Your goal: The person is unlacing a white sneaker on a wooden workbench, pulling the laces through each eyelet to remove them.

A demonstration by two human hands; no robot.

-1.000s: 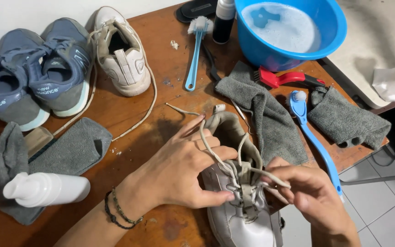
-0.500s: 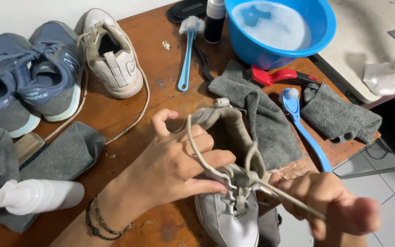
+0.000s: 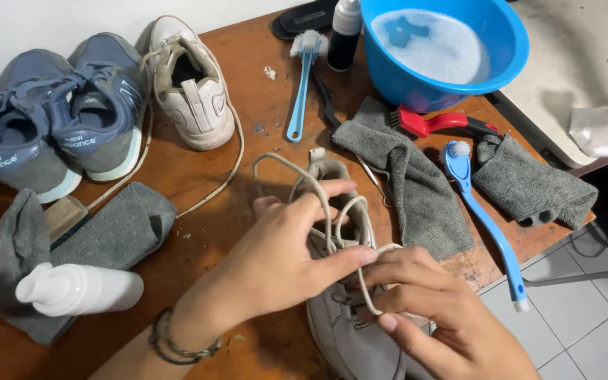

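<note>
L hand [image 3: 283, 264] + R hand [image 3: 431, 309] | pinch lace [image 3: 325, 211] | grey shoe [image 3: 350, 331]

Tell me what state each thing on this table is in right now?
Left hand: pinching the lace.
Right hand: gripping the lace.
Lace: loose, looped.
Grey shoe: partly unlaced.
White shoe: lace trailing.
Blue basin: holds soapy water.
White bottle: lying down.

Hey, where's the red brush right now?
In the head view, the red brush lies on the wooden table at upper right, just below the blue basin, between two grey cloths.
</note>
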